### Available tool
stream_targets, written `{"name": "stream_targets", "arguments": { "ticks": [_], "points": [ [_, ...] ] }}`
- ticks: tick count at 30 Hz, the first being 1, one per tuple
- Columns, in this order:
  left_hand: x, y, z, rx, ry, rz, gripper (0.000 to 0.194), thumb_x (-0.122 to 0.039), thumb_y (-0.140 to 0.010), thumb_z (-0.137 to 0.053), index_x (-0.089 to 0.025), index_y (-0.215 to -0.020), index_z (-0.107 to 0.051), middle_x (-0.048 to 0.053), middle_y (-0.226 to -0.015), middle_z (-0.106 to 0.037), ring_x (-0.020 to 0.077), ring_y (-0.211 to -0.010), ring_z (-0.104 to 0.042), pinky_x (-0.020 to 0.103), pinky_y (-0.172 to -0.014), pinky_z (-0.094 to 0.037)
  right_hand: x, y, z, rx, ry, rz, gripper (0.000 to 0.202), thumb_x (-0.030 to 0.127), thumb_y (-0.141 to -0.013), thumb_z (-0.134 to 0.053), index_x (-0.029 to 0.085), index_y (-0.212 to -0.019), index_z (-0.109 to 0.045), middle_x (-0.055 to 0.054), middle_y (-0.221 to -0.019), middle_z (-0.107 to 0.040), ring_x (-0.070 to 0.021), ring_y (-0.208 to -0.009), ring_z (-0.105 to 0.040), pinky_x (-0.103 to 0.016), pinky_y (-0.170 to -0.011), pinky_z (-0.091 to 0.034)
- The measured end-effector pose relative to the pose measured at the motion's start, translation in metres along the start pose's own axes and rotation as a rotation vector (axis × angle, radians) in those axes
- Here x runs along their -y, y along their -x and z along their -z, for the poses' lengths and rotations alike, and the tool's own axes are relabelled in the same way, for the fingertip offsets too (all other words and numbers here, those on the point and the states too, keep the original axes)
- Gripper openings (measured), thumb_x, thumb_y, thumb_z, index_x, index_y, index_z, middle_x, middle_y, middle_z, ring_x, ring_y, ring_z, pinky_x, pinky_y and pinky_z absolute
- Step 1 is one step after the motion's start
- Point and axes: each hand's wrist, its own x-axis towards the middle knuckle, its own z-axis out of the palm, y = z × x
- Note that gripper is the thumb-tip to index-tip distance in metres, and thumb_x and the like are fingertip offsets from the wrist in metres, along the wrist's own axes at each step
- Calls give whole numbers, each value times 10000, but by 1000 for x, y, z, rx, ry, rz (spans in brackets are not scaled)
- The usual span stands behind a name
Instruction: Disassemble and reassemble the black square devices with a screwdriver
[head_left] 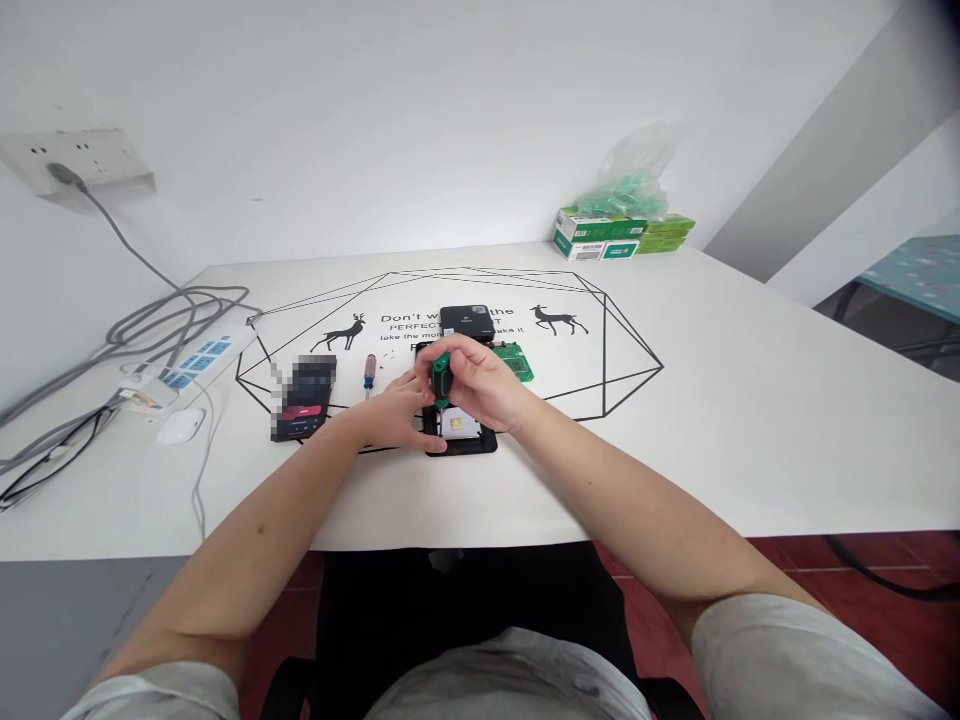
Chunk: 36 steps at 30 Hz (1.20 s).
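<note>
My right hand (484,375) is closed around the green-and-black handle of a screwdriver (441,380). The screwdriver stands upright, its shaft pointing down at the left side of an opened black case (487,446). Inside this case lies a silvery-white plate with a small gold square (456,424). My left hand (394,412) grips the case from the left, thumb along its near edge and fingers by the screwdriver. Beyond my right hand, partly covered by it, is a green circuit board (516,362). A flat black box (466,322) lies behind.
A second screwdriver (370,372) and tiny loose pieces, perhaps screws, lie left of my hands, beside a phone (304,400). Further left are a power strip (199,368), cables and a white earphone case (180,426). Green-and-white boxes (600,235) with a plastic bag stand back right.
</note>
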Motion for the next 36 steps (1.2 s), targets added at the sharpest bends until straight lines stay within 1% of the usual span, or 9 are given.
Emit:
{"name": "stream_targets", "arguments": {
  "ticks": [4,9,13,15,19,23,26,31,36],
  "points": [
    [-3,0,2,-15,-8,-46,858,-695,-840,-829,-279,-1566,-639,143,-1768,-399,482,-1643,-317,619,-1314,-360,-2,-3,4,-26,44,0,461,602,-784,-939,275,-1023,-721,14,-935,-689,-142,-773,-703,-303,-676,-639],
    [-3,2,3,-2,9,13,841,-697,-828,-836,-296,-1546,-658,154,-1686,-510,468,-1568,-450,594,-1259,-443,4,-3,4,-6,-37,-66,501,696,-835,-855,259,-1031,-708,-6,-928,-695,-170,-800,-702,-356,-727,-639],
    [-1,0,2,-46,11,-69,799,-707,-809,-866,-310,-1483,-702,111,-1723,-477,476,-1608,-388,602,-1279,-427,4,-2,-6,-66,35,25,483,626,-727,-969,260,-932,-730,7,-950,-672,-137,-795,-650,-297,-731,-608],
    [0,0,3,-45,11,-66,823,-722,-796,-873,-304,-1484,-698,115,-1704,-505,480,-1596,-412,589,-1267,-448,3,0,-11,-66,38,10,468,639,-780,-928,267,-1000,-747,7,-940,-682,-138,-770,-651,-308,-732,-611],
    [0,2,9,-2,16,-65,613,-646,-867,-843,-277,-1350,-770,114,-1565,-641,446,-1520,-523,518,-1235,-495,1,2,-18,-90,-48,-15,474,714,-893,-788,266,-1023,-702,7,-874,-699,-147,-737,-669,-321,-716,-616],
    [1,3,11,-4,10,-88,496,-627,-861,-861,-281,-1213,-815,86,-1676,-533,440,-1583,-441,521,-1246,-491,-1,3,-17,-143,14,33,510,681,-772,-913,268,-956,-676,24,-881,-669,-130,-743,-649,-280,-685,-584],
    [0,3,9,-11,20,-65,606,-662,-831,-874,-297,-1308,-791,97,-1717,-479,474,-1606,-396,570,-1251,-477,0,2,-15,-134,26,11,506,675,-778,-914,266,-987,-704,20,-861,-667,-142,-758,-660,-295,-704,-590],
    [-5,2,6,47,3,24,937,-757,-781,-858,-235,-1531,-649,179,-1606,-581,545,-1538,-453,599,-1223,-485,0,2,-16,-86,-74,-9,465,692,-909,-792,244,-1015,-730,-8,-883,-720,-147,-762,-688,-312,-729,-593],
    [-9,1,6,83,-33,39,1062,-837,-795,-781,-200,-1613,-553,196,-1748,-409,546,-1585,-372,613,-1257,-432,-4,1,-16,-99,-23,46,513,670,-773,-927,243,-963,-716,26,-844,-683,-117,-719,-650,-276,-690,-557]
  ]
}}
